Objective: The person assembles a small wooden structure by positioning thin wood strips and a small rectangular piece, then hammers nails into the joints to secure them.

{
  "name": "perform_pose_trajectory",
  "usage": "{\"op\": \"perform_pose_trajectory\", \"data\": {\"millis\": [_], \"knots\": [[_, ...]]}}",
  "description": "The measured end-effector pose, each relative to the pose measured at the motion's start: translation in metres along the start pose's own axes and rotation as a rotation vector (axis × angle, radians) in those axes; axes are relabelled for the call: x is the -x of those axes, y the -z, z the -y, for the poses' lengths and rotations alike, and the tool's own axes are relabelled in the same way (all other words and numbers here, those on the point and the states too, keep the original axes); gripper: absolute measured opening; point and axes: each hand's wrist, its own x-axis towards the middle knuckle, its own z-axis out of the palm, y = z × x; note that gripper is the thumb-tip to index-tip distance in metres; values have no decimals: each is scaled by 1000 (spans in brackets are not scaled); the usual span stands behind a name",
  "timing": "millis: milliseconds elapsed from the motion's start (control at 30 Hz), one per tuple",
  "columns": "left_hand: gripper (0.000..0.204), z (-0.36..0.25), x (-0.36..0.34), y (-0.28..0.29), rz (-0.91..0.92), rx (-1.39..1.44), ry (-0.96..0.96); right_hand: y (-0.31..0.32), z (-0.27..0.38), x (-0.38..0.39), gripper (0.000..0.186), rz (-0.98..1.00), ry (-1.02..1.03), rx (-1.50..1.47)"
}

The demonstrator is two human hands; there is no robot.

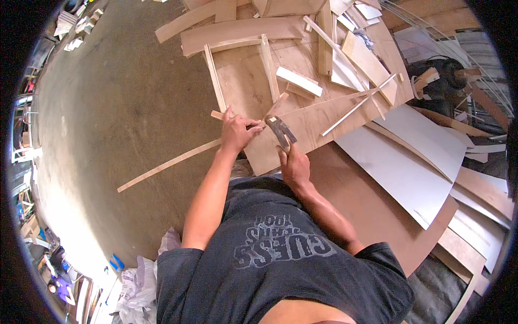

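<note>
My left hand (237,129) is closed at crossing light wooden strips (167,164), its thumb and forefinger pinched on something too small to make out. One strip reaches out leftward over the floor. My right hand (294,164) grips a claw hammer (283,132) by its handle, the metal head just right of my left fingertips. Both hands are at the near edge of a plywood work surface (315,135). Beyond them lie two upright-running battens (215,81) joined to a crosspiece, and a short white-faced block (297,81).
Boards (243,35) and offcuts (367,65) pile toward the back. Large white panels (394,167) are stacked at right beside a dark machine (437,75). The concrete floor (108,108) spreads leftward, with scrap wood (78,27) at its edge and white sacks (137,286) near me.
</note>
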Motion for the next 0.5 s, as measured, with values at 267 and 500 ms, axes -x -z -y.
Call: {"op": "perform_pose_trajectory", "data": {"millis": [267,500], "knots": [[21,-3,1,3,-41,36,-16,15,13,-3,35,-16,3,-85],[18,-8,0,8,1,51,10,1,3,-7,34,-5,60,66]]}}
